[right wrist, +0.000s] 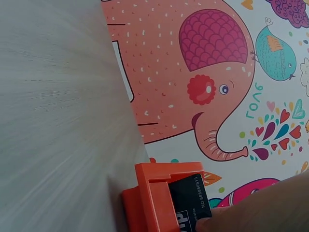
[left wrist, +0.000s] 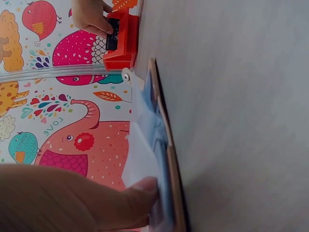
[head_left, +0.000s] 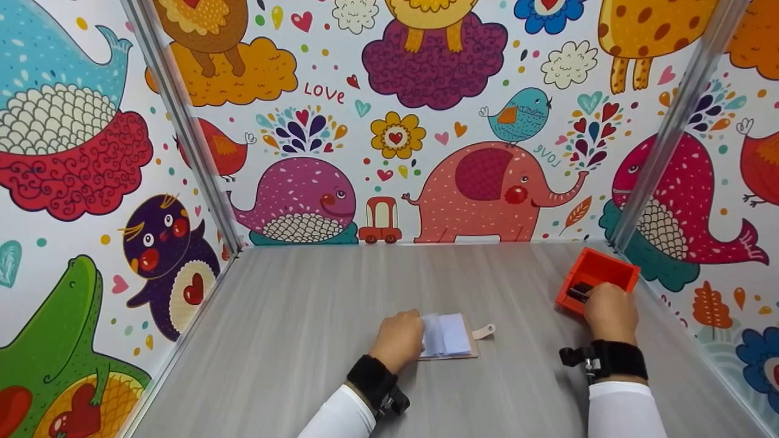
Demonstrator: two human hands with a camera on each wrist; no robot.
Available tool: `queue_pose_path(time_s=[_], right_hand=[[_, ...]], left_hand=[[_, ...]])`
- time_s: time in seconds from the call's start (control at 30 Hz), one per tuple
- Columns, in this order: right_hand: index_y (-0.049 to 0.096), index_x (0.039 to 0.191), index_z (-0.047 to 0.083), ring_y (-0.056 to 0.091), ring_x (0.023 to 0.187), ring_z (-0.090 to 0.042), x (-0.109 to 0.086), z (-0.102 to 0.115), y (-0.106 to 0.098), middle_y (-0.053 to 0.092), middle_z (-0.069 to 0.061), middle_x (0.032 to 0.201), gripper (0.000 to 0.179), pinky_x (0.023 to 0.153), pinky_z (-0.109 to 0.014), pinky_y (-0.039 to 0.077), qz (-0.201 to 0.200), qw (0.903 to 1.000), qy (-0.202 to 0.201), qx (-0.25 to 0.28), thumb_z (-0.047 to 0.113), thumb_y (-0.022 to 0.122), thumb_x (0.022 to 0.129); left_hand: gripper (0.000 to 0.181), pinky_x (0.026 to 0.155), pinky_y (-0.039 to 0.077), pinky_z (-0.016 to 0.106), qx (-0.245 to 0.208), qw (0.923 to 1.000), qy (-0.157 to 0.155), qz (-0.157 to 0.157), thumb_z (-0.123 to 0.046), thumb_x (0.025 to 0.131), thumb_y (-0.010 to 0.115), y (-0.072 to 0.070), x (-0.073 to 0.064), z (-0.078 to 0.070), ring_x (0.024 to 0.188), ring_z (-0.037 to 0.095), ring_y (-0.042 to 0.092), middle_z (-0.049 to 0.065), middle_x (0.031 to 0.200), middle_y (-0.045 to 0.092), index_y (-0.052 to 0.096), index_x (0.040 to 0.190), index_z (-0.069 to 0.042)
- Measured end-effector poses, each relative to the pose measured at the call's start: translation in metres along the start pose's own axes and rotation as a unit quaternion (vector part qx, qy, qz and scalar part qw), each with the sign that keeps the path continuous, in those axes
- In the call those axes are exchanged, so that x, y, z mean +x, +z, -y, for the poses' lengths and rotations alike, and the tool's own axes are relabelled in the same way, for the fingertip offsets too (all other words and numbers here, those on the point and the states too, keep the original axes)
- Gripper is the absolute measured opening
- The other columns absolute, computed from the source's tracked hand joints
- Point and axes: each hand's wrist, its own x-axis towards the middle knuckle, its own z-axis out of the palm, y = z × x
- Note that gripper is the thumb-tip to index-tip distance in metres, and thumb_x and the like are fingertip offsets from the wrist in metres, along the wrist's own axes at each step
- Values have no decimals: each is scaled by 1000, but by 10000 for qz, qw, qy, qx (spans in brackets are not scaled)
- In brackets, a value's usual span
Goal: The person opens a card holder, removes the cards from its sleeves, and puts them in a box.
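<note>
A small card holder [head_left: 456,336] lies open on the table in front of me, its tan cover under clear and bluish-white plastic sleeves. Its pale snap strap [head_left: 485,331] sticks out to the right. My left hand [head_left: 398,339] holds the sleeves at their left side, the thumb pressed on them in the left wrist view. Over at the right, my right hand [head_left: 611,313] reaches into an orange box [head_left: 566,304] and pinches a black card [right wrist: 188,193] with pale printing. In the right wrist view the card stands tilted inside the box's rim.
The grey table [head_left: 292,316] meets a printed wall [head_left: 395,182] at the back, with more printed panels on both sides. Metal posts [head_left: 188,134] rise at the back corners. The orange box stands close to the right-hand panel.
</note>
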Motion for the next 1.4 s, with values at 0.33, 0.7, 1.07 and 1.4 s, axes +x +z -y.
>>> queue_pose_path(time_s=[0.33, 0.7, 1.07, 1.4], right_hand=[[74, 102, -19, 67, 90, -54, 2, 0, 6, 73, -43, 106, 26, 90, -69, 57, 335, 9992, -98, -198, -1, 55, 97], [77, 100, -12, 63, 84, -45, 0, 6, 1, 72, -30, 96, 23, 83, -58, 53, 927, 9955, 145, -160, 6, 63, 99], [77, 92, -3, 61, 82, -40, -2, 6, 1, 65, -15, 78, 24, 81, -51, 48, 1444, 9890, 299, 133, 13, 62, 103], [74, 89, 1, 61, 81, -39, -3, 10, -4, 64, -14, 77, 24, 79, -51, 47, 1131, 9933, 154, 175, 16, 63, 104]], left_hand=[[29, 76, 65, 47, -51, 9999, 91, -15, -25, 82, 99, 17, 6, 7, 91, 29, 79, 5, 96, 75, 79, 95, -8], [28, 71, 63, 51, -64, 9998, 172, -23, -21, 78, 99, 35, 13, 14, 87, 31, 77, 4, 94, 74, 78, 93, -9], [21, 75, 65, 46, 7, 9999, 89, 100, -19, 81, 97, -3, 1, 1, 90, 28, 79, 3, 94, 75, 80, 88, -10], [22, 74, 64, 49, 14, 9999, 170, -27, -18, 79, 98, 11, 4, 5, 88, 29, 78, 4, 93, 74, 80, 90, -9]])
